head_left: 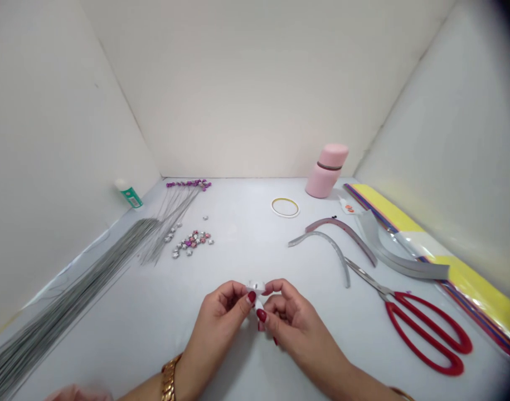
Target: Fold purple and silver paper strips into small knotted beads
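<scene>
Close to the front of the table, both hands pinch a small silvery-white paper strip (256, 287) folded into a little loop. My left hand (221, 314) grips its left side between thumb and fingers. On the other side, my right hand (299, 320) holds the strip's lower tail with the thumb while the index finger touches the top. The fingers partly hide the strip. Beyond the hands lies a cluster of small folded paper stars (194, 240) in silver, pink and purple.
Grey wires (79, 284) lie along the left, with purple-tipped stems (188, 185) and a glue stick (130, 195) behind. On the right are red-handled scissors (426, 328), paper strips (334, 250), coloured paper packs (467, 284), a glue bottle (347, 206), a tape ring (285, 207) and a pink flask (326, 171).
</scene>
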{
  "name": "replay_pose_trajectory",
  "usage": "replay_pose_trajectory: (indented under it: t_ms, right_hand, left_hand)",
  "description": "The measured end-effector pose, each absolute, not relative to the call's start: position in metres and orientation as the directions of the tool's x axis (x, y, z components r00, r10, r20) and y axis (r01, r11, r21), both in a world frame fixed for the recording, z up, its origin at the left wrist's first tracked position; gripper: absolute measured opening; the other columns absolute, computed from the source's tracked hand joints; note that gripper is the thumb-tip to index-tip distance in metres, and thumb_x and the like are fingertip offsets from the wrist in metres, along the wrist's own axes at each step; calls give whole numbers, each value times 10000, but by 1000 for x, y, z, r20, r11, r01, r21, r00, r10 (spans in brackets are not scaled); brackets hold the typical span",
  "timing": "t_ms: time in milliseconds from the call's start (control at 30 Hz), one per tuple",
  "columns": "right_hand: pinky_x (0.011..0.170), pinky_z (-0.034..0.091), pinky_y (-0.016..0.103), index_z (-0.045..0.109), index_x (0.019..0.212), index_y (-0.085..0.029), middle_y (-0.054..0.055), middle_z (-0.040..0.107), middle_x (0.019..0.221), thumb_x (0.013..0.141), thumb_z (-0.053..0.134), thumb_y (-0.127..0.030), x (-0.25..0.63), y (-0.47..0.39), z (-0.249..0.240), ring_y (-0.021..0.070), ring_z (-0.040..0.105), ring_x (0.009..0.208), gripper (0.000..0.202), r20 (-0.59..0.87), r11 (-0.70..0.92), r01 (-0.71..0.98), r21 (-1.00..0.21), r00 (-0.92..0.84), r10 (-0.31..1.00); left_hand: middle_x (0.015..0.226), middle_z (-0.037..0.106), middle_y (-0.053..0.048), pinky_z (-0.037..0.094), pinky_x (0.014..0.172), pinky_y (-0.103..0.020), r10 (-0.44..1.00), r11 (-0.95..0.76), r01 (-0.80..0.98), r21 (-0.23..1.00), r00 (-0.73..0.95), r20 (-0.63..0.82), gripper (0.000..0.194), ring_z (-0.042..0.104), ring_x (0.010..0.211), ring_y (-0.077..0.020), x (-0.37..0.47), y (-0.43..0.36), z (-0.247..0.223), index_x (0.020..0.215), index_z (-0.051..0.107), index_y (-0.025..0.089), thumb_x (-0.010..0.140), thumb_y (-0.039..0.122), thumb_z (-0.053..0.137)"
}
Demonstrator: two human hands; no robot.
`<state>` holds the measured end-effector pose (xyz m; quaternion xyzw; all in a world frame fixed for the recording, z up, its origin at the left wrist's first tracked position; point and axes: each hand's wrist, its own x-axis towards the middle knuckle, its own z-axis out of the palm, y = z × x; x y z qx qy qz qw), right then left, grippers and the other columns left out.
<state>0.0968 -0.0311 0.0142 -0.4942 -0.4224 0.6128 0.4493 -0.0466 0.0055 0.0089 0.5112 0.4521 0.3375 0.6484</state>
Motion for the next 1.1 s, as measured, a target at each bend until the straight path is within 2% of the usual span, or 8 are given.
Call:
replay_pose_trajectory:
  t_ms: [133,400,500,600,700,833,933,1100]
  right_hand:
    - [451,281,171,424,939,-206,-60,531,571,784,570,-230,100,-30,15,71,401,493,215,-253,-275,-163,-947,-144,957]
    - [475,319,186,586,882,-166,-17,529,629,790,548,-231,112,-27,14,63,435,486,119,-258,-356,-283,-891,-332,907]
    - [547,358,215,628,874,-189,16,577,739,753,549,-120,112,-27,12,91,462,580,160,-123,-146,-64,-987,-275,953]
    - [604,383,243,660,874,-213,37,589,818,708,496,-6,111,-27,13,127,501,670,312,109,150,145,-978,-259,960]
    - [582,391,244,688,811,-221,34,565,766,705,531,-19,113,-30,18,135,520,661,276,183,224,169,-960,-230,956]
    - [493,358,210,681,721,-220,6,519,733,729,626,-182,118,-31,26,86,460,551,67,67,59,-96,-994,-83,994]
    - [454,303,190,627,647,-182,-20,492,669,752,619,-280,120,-29,26,46,379,468,144,-97,-100,-327,-940,-23,995]
    - [400,212,178,576,634,-132,-61,414,456,742,614,-370,109,-29,14,40,329,393,264,-350,-402,-180,-898,-260,900]
  left_hand:
    - [612,569,7,390,559,-214,917,284,27,958,284,-280,198,512,562,-111,-49,11,9,690,536,155,772,334,555]
    - [533,507,35,351,545,-191,934,286,-2,958,226,-278,236,443,516,-84,-48,16,15,620,504,150,791,311,532]
    - [532,529,34,355,552,-183,924,317,-49,947,239,-298,209,446,516,-80,-47,16,15,619,490,151,790,266,529]
    - [528,544,31,364,564,-189,916,322,-63,945,271,-294,191,464,520,-85,-48,16,13,628,487,152,792,243,518]
    - [511,542,36,364,544,-188,915,322,-29,946,266,-303,173,461,503,-87,-48,17,12,638,482,158,789,236,518]
    - [520,531,45,365,537,-170,930,307,-10,952,214,-298,162,462,509,-78,-47,18,13,631,479,159,771,223,532]
    - [547,540,42,377,552,-171,926,315,-16,949,225,-303,143,479,521,-76,-45,17,13,642,482,157,766,210,526]
    - [522,547,32,384,547,-194,922,263,56,963,280,-268,142,487,508,-89,-44,14,11,638,480,160,774,192,506]
